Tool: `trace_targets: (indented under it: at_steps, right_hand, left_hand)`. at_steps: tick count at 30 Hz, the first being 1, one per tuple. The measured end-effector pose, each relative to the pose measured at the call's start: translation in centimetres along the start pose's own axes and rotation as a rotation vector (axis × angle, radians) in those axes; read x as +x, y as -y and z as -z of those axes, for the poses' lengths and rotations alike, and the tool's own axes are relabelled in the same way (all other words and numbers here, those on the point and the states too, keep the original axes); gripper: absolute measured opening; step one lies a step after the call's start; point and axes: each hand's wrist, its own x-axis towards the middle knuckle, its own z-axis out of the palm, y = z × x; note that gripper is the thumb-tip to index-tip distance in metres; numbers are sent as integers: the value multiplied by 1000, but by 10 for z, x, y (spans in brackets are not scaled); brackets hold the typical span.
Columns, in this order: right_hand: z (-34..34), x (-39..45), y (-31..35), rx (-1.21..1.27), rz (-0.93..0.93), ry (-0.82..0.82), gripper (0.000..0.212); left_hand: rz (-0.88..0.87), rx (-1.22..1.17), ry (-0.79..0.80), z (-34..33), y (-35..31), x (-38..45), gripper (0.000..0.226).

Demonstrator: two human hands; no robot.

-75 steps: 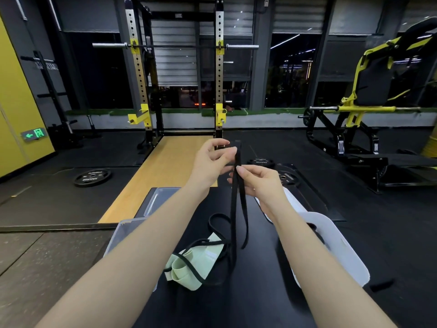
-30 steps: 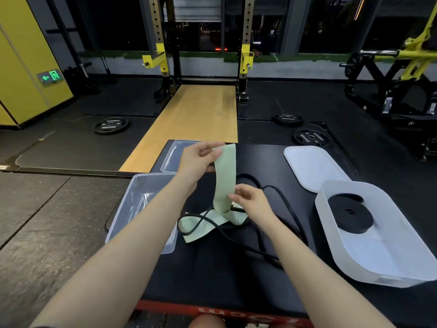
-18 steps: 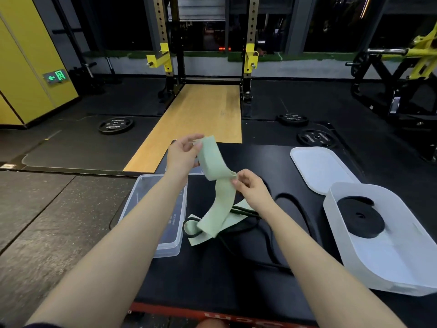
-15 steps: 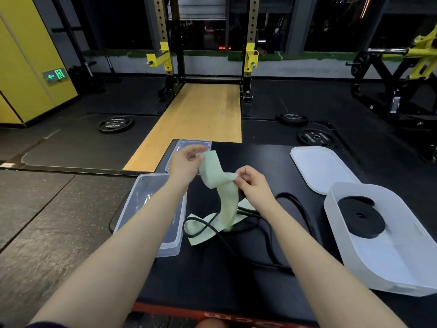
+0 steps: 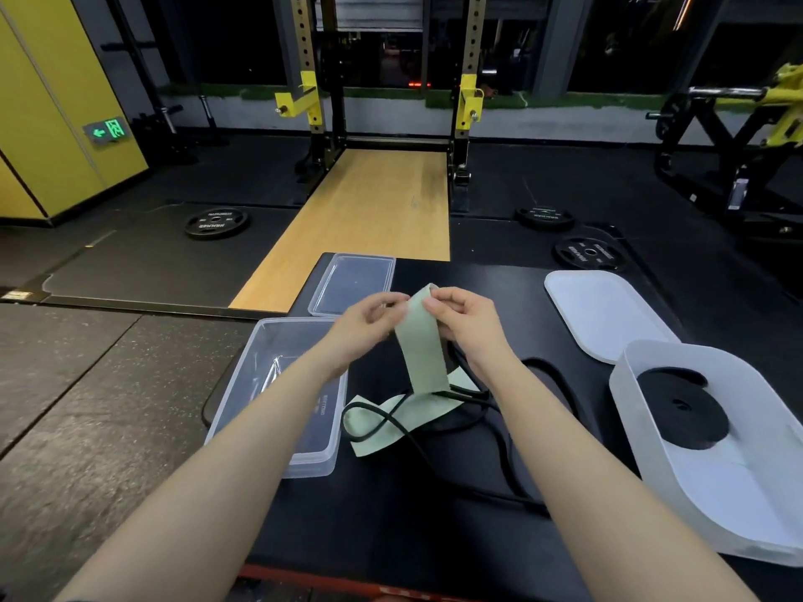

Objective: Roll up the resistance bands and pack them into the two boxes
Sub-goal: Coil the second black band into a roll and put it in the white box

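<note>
The green band [image 5: 423,341] is hanging pinched by both our hands, left hand [image 5: 369,319] and right hand [image 5: 467,321], above the worktop [image 5: 391,514]; one black roll [image 5: 682,408] is sitting packed in the white box [image 5: 652,449], and we are judging the loose black band [image 5: 495,441] is waiting.

A pale green band [image 5: 423,341], black bands [image 5: 486,432], a clear box [image 5: 260,375], a white box [image 5: 643,432], a black table [image 5: 391,506].

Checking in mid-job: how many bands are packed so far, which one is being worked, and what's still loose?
Done: one rolled black band lies in the white box. In hand: the left hand and right hand pinch the top end of the green band, not yet rolled, its tail on the black table. Left: a loose black band tangled over it; the clear box holds no band; both lids lie off.
</note>
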Motion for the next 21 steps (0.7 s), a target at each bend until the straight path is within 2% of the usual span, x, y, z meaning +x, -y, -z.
trace_targets:
  at_steps: [2, 3, 7, 10, 14, 17, 19, 21]
  right_hand:
    - [-3, 4, 2, 48, -10, 1, 17]
    - [-4, 7, 3, 35, -4, 2, 17]
    - [-5, 14, -7, -140, 65, -14, 15]
    - [-4, 21, -19, -254, 143, -42, 15]
    - [-7, 30, -35, -213, 56, 12, 18]
    - [-11, 36, -48, -338, 3, -35, 20]
    - [-11, 36, -55, -445, -49, -34, 25]
    - [-8, 32, -61, -572, -56, 14, 17]
  left_hand:
    - [-20, 35, 69, 2, 6, 2, 30]
    - [-31, 31, 43, 2, 8, 4, 31]
    - [-93, 74, -84, 3, 11, 10, 16]
    - [-51, 140, -125, 3, 14, 15, 14]
    - [58, 116, -164, 6, 20, 25, 16]
    - [108, 363, -233, 10, 30, 40, 21]
    - [151, 576, -205, 11, 36, 46, 35]
    - [189, 731, -156, 10, 41, 48, 49]
